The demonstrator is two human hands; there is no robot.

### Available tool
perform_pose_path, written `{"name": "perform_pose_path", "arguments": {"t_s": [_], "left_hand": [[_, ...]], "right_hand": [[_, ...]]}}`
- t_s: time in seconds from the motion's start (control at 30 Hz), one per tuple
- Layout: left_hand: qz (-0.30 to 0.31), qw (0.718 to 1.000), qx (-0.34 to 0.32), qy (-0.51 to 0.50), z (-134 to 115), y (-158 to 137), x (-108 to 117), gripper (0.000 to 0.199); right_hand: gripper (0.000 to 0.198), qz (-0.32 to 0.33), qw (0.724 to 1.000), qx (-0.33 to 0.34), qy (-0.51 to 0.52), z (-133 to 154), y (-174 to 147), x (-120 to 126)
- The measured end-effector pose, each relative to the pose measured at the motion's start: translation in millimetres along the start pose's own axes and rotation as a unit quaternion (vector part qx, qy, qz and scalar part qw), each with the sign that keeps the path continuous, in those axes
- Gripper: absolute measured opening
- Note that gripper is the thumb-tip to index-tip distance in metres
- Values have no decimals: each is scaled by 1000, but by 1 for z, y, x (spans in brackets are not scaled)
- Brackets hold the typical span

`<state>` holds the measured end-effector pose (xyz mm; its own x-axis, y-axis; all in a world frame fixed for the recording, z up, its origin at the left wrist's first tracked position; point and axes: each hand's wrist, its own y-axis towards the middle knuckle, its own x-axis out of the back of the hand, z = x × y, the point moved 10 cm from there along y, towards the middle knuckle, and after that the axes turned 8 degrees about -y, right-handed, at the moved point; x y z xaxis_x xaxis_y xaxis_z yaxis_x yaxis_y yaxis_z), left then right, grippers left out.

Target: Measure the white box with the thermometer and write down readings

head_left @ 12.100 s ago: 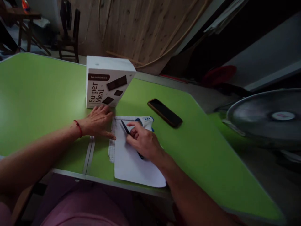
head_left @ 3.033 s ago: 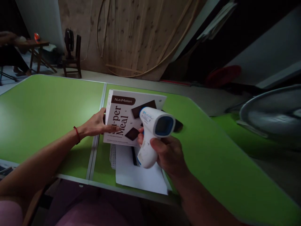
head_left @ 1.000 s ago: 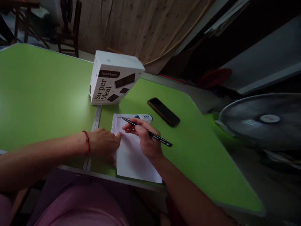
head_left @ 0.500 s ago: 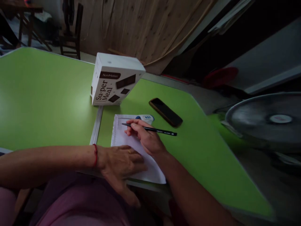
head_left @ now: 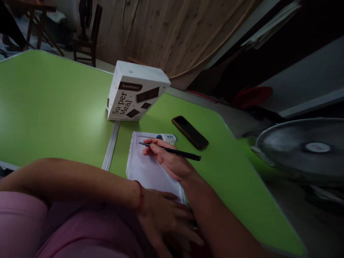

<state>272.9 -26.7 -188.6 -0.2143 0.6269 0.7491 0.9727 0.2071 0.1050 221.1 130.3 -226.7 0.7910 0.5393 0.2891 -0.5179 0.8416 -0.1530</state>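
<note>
My right hand (head_left: 168,157) pinches a slim black pen (head_left: 185,154) above the upper part of a white notepad (head_left: 150,172), tip pointing left. Whether the tip touches the paper I cannot tell. Fingers spread, my left hand (head_left: 168,215) is at the pad's lower right corner, by the table's near edge, with a red string bracelet (head_left: 140,193) on the wrist. A white and blue device (head_left: 170,138) pokes out from behind the right hand at the pad's top edge; the rest of it is hidden.
A white box marked "Su-per Meal" (head_left: 138,93) stands past the pad on the green table (head_left: 67,118). To the right of it lies a dark phone (head_left: 190,132). A large round fan (head_left: 303,147) is beyond the table's right edge, and a wooden chair (head_left: 87,43) stands behind.
My left hand has slid right and down, from the middle of the pad to its lower right corner. The right hand and pen have barely moved; the view has shifted slightly.
</note>
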Motion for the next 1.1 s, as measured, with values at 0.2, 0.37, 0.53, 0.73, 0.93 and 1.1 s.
{"name": "perform_pose_path", "arguments": {"t_s": [0.2,0.37,0.53,0.73,0.93,1.1], "left_hand": [[-82,995,52,3,9,-47,60,48],[-71,969,175,159,47,-90,53,47],[-76,965,196,156,51,-99,38,57],[-82,964,193,164,48,-97,42,56],[-55,950,238,195,48,-94,45,61],[-57,906,328,262,48,-100,56,72]], "right_hand": [[32,-34,997,-36,60,0,10,-3],[21,-212,976,-24,47,-10,1,13],[14,-250,964,64,-59,4,-11,13],[12,-250,954,76,-145,15,-15,13],[15,-232,948,105,-191,22,-15,8],[14,-219,949,111,-198,23,-13,6]]}}
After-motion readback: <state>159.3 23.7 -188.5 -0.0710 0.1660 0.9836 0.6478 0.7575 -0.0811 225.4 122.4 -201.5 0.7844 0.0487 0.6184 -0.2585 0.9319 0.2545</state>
